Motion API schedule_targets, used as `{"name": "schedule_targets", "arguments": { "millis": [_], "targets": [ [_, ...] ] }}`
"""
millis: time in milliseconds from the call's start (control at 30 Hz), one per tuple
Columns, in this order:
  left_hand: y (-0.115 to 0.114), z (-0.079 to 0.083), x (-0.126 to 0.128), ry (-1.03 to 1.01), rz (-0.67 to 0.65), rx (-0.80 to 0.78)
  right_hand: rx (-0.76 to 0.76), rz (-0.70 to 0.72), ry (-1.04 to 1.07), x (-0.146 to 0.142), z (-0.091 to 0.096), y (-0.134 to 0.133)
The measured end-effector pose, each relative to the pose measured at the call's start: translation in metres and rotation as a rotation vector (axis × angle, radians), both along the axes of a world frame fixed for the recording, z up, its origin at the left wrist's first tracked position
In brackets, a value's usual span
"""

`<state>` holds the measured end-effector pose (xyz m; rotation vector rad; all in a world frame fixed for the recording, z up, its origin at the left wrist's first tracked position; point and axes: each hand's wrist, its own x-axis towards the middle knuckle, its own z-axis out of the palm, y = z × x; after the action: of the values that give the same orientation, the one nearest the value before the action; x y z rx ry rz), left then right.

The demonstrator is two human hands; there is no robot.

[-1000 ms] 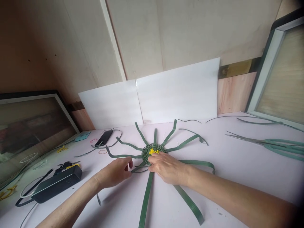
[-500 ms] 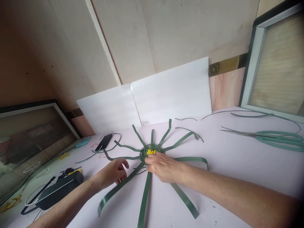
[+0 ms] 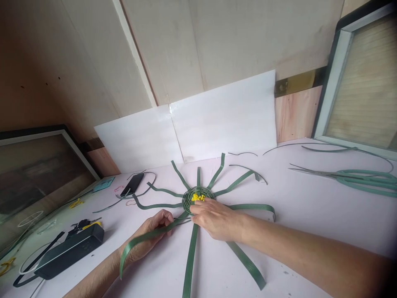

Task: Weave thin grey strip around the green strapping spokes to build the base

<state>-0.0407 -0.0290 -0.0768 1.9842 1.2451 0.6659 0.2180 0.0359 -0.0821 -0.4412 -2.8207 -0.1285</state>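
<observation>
A round woven disc (image 3: 187,200) of dark green plastic strip lies on the table, with a yellow knotted tie (image 3: 198,197) at its centre. Wide green straps (image 3: 191,256) radiate from it on all sides. My right hand (image 3: 214,219) grips the disc's near right side, its fingertips bent over the weave and partly hidden. Just left of the disc, my left hand (image 3: 156,227) is closed at the end of a thin green strip (image 3: 182,219). One wide strap (image 3: 139,239) runs across the front of that hand, and its free end droops by the wrist.
Green-handled scissors (image 3: 356,177) and thin strip offcuts (image 3: 328,149) lie at the right. Leftward are a phone (image 3: 132,184), a black box-shaped device (image 3: 71,250) with cables, and yellow ties (image 3: 76,203). White panels (image 3: 223,118) and framed panes (image 3: 369,91) stand along the back.
My left hand has moved right and under the wide strap, which now lies across it. Its fingers have closed at the thin strip. My right hand stays on the disc.
</observation>
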Motion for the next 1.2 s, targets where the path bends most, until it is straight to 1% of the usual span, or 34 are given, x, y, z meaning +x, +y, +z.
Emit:
{"name": "schedule_targets", "arguments": {
  "millis": [100,167,300,400,500,667,767,867,967,1067,1200],
  "targets": [
    [0.003,-0.007,0.001,0.11,0.077,0.121,-0.007,-0.021,-0.012,0.0,0.002,-0.002],
    [0.006,-0.008,0.003,0.166,0.094,0.216,-0.028,-0.028,-0.016,-0.001,0.003,-0.003],
    [0.015,-0.009,0.005,0.256,-0.046,0.395,-0.068,-0.035,-0.015,-0.001,0.002,-0.001],
    [0.023,-0.011,0.003,0.303,-0.157,0.441,-0.064,-0.032,-0.013,-0.001,0.0,0.0],
    [0.03,-0.013,0.0,0.319,-0.225,0.486,-0.06,-0.03,-0.007,-0.001,-0.001,-0.001],
    [0.041,-0.009,-0.001,0.299,-0.255,0.519,-0.075,-0.031,-0.016,0.0,0.0,-0.002],
    [0.049,-0.007,-0.002,0.341,-0.291,0.547,-0.073,-0.031,-0.011,0.0,-0.002,-0.001],
    [0.058,-0.01,-0.001,0.414,-0.308,0.584,-0.06,-0.031,0.003,0.0,-0.003,0.0],
    [0.065,-0.014,0.0,0.46,-0.287,0.572,-0.051,-0.025,0.005,0.0,-0.005,0.0],
    [0.067,-0.014,0.002,0.403,-0.288,0.553,-0.047,-0.026,0.006,-0.001,-0.005,0.0],
    [0.062,-0.004,0.004,0.312,-0.287,0.475,-0.055,-0.026,0.002,-0.001,-0.007,0.0]
  ]
}}
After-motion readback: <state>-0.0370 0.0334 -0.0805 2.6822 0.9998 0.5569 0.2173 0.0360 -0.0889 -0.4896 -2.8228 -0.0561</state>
